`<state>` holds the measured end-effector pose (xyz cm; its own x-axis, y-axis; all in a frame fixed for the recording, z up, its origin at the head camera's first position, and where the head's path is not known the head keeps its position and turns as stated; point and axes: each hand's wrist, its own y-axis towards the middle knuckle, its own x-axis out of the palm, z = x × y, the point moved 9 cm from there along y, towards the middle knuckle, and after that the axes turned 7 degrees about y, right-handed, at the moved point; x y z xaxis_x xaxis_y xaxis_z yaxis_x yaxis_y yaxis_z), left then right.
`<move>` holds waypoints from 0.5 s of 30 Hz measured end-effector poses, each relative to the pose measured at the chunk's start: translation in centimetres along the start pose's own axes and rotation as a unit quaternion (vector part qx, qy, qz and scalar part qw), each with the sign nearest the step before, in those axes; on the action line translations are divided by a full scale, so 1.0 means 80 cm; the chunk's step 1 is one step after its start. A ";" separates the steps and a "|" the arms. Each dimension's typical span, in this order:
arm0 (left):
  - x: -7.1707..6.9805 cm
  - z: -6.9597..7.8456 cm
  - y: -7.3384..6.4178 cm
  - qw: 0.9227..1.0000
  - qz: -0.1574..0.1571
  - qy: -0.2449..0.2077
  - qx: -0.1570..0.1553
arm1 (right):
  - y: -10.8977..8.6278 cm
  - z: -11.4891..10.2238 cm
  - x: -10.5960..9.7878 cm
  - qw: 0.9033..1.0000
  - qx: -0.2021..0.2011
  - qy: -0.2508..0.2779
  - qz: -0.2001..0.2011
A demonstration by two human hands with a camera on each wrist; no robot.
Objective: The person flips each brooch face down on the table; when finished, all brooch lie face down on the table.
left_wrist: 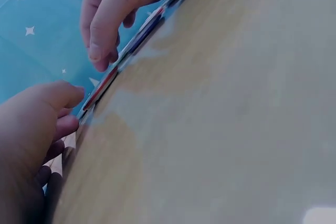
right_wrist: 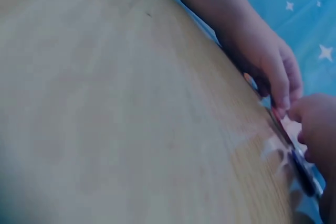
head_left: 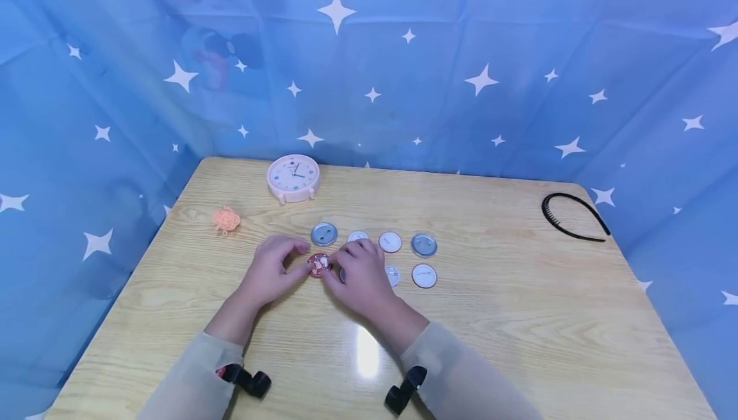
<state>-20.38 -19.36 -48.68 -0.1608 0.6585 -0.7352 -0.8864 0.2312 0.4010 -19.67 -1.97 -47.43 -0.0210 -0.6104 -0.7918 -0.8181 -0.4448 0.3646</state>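
Observation:
A round red pin badge with a pale pattern lies face up on the table between both hands. My left hand is at its left side, thumb tip at the rim and index finger curved a little apart. From the right, my right hand holds the badge's edge with thumb and index finger. The left wrist view shows the badge edge-on as a thin red rim. Face-down badges lie near the hands, among them a silver-backed one behind the red badge. The right hand partly covers others.
More face-down badges with pins showing lie to the right, including a white one and a grey one. A pink clock stands at the back left, near a peach yarn tangle. A black headband lies far right.

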 end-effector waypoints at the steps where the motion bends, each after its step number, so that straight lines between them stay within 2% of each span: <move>1: 0.000 0.002 -0.004 1.000 -0.006 0.008 -0.003 | -0.002 -0.001 0.000 1.000 -0.003 0.004 0.000; 7: 0.008 0.007 -0.016 0.997 -0.049 0.048 -0.023 | -0.007 0.001 0.001 0.999 0.003 0.035 0.006; 15: 0.007 0.007 -0.015 0.997 -0.053 0.052 -0.038 | -0.002 0.002 0.006 0.999 0.013 0.030 -0.014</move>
<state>-19.15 -18.89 -49.26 -0.1044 0.5551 -0.8252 -0.9302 0.2390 0.2785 -19.61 -2.06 -47.96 0.0351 -0.6362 -0.7707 -0.8324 -0.4454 0.3297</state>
